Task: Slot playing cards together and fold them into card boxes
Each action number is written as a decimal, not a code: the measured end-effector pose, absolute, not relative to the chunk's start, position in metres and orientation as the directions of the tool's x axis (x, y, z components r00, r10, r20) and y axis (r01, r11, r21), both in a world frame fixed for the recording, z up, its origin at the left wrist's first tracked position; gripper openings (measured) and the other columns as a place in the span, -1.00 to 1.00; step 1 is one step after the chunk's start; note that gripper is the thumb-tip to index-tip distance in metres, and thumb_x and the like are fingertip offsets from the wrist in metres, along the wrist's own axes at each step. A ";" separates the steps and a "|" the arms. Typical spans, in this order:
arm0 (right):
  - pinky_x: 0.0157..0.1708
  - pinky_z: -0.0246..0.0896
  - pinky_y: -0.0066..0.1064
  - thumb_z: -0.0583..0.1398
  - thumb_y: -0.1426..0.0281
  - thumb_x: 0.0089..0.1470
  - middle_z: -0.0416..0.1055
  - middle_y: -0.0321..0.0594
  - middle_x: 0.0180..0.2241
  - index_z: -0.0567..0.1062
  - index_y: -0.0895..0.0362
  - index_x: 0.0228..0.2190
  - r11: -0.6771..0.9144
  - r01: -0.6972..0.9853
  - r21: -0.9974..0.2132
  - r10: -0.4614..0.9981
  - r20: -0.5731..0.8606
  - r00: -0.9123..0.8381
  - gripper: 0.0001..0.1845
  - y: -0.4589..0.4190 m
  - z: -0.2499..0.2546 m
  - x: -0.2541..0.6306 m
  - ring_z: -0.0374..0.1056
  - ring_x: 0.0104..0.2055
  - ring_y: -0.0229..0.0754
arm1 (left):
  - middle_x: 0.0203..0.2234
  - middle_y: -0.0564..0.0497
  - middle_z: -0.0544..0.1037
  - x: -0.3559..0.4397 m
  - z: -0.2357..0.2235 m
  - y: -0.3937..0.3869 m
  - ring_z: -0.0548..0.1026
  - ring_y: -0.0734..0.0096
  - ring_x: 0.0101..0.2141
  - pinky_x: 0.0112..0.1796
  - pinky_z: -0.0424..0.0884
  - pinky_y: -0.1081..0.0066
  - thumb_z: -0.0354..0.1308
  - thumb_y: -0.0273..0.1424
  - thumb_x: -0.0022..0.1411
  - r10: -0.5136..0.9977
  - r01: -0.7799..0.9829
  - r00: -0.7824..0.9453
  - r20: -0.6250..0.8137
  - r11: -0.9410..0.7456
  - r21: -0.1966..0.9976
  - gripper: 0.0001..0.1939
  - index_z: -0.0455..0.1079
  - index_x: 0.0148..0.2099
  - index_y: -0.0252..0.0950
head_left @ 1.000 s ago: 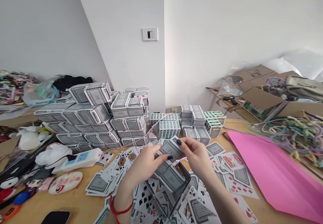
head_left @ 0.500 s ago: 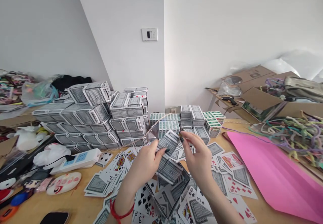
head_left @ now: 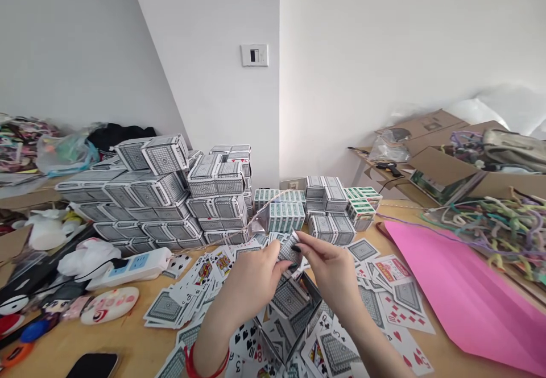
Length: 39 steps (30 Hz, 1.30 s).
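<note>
Between my hands is a patterned playing card (head_left: 285, 251), tilted and partly covered by fingers. My left hand (head_left: 253, 273) pinches it from the left, thumb across its lower part. From the right, my right hand (head_left: 330, 264) has its fingers closed on the card's edge, which looks bent over. Just below stands an open box of cards (head_left: 318, 304), its thin walls edge-up around a hollow; more card backs show inside. Loose playing cards (head_left: 336, 355) lie face up and face down all around it.
Stacked card blocks (head_left: 145, 190) rise at the back left, with small green card boxes (head_left: 286, 213) beside them. At left are a power strip (head_left: 132, 267) and a phone (head_left: 94, 365). Pink paper (head_left: 464, 293) and pipe cleaners (head_left: 503, 224) lie at right.
Both hands have come lower and closer together with the card. My right fingers, earlier at its upper right corner, now pinch and fold its edge.
</note>
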State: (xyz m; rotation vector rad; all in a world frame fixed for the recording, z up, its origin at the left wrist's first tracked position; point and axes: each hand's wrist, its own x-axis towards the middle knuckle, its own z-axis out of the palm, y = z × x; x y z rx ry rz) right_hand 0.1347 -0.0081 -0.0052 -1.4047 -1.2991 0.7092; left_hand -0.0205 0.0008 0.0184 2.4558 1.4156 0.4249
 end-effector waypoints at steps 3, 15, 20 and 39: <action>-0.23 0.37 -0.26 0.23 0.33 -0.11 0.56 -0.21 -0.35 0.60 0.08 -0.39 0.102 0.176 -0.979 0.965 0.140 0.223 -0.81 -0.007 -0.002 0.138 0.46 -0.28 -0.05 | -0.65 0.10 0.33 -0.021 0.024 -0.004 0.30 0.38 -0.63 -0.59 -0.05 0.42 -0.22 -0.24 0.29 0.871 0.801 0.481 0.101 -0.483 0.353 -0.75 0.04 -0.42 -0.22; -0.48 0.28 -0.42 0.32 0.28 -0.23 0.50 -0.22 -0.55 0.55 0.18 -0.54 0.030 -0.046 -0.998 0.994 0.026 0.103 -0.79 -0.009 0.003 0.146 0.36 -0.51 -0.23 | -0.68 0.15 0.25 -0.026 0.035 -0.011 0.21 0.42 -0.65 -0.58 -0.11 0.42 -0.21 -0.25 0.29 0.853 0.793 0.519 0.056 -0.505 0.342 -0.74 -0.04 -0.44 -0.22; -0.52 0.21 -0.46 0.29 0.26 -0.18 0.44 -0.26 -0.59 0.50 0.18 -0.56 0.074 -0.028 -0.997 0.996 0.072 0.061 -0.79 -0.006 0.002 0.150 0.30 -0.54 -0.29 | -0.66 0.15 0.25 -0.026 0.034 -0.008 0.21 0.43 -0.63 -0.57 -0.07 0.44 -0.21 -0.22 0.29 0.861 0.775 0.505 0.066 -0.486 0.404 -0.73 -0.04 -0.43 -0.22; -0.42 0.19 -0.42 0.13 0.34 -0.03 0.49 -0.19 -0.42 0.55 0.09 -0.44 -0.011 0.689 -0.725 1.000 0.011 0.028 -0.81 0.044 -0.061 0.173 0.38 -0.42 -0.16 | -0.74 0.22 -0.05 -0.039 0.024 0.006 0.00 0.50 -0.72 -0.65 -0.13 0.47 -0.26 -0.12 0.26 0.982 0.758 0.180 0.061 -0.178 0.627 -0.62 0.23 -0.26 -0.27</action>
